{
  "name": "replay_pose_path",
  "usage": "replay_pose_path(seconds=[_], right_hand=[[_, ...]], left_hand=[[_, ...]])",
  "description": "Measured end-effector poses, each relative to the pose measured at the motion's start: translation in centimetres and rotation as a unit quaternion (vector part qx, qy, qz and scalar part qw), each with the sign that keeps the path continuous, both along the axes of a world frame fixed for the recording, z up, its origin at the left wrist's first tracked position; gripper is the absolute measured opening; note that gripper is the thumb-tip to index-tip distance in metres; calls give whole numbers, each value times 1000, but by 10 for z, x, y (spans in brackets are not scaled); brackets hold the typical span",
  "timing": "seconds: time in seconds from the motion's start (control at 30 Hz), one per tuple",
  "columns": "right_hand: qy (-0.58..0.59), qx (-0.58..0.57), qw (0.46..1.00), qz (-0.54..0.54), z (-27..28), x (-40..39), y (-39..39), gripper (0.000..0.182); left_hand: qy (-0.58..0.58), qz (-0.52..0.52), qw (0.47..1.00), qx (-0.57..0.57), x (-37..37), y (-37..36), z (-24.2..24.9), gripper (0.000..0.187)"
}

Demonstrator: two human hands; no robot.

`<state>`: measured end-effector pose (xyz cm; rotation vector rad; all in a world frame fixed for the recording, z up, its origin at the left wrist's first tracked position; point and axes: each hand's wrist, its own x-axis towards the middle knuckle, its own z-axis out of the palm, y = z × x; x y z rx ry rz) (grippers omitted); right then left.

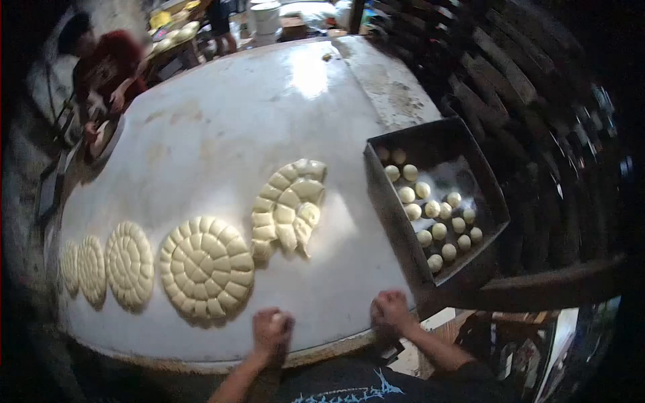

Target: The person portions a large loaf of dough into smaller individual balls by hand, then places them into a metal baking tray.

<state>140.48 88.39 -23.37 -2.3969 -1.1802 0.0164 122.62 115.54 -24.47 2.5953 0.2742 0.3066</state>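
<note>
Left hand: closed over a dough ball at the desk's near edge. Right hand: fisted, contents indiscernible, beside the tray of dough balls. No legible writing.

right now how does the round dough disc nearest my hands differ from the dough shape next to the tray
The round dough disc is a closed, complete circle of pieces; the partial dough shape is an open, curved arc, unfinished. The disc lies flat and even, while the partial shape's pieces look thicker and looser. Both are pale dough segments on the white table.
</note>
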Motion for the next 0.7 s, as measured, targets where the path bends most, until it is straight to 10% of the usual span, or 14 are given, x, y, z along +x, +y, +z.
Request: replay_pose_path(seconds=[0.1, 0.3, 0.37, 0.4, 0.47, 0.7], right_hand=[[-8, 46, 988, -145, -39, 48, 47, 15], [10, 117, 993, 31, -4, -26, 28, 13], [468, -39, 882, -31, -15, 10, -6, 10], [469, -40, 882, -23, -23, 22, 13, 10], [-51, 182, 975, -116, -34, 40, 62, 21], [117, 27, 990, 76, 0, 1, -9, 11]], left_hand=[[-80, 52, 993, 65, 83, 16, 37, 16], [-46, -140, 987, -63, 27, -16, 15, 15], [20, -139, 990, -18, 14, 26, 6, 14], [-19, -132, 990, 41, 42, 35, 15, 14], [-80, -118, 989, 49, 99, 12, 27, 19], [-4, -250, 967, -45, 38, 13, 3, 22]])
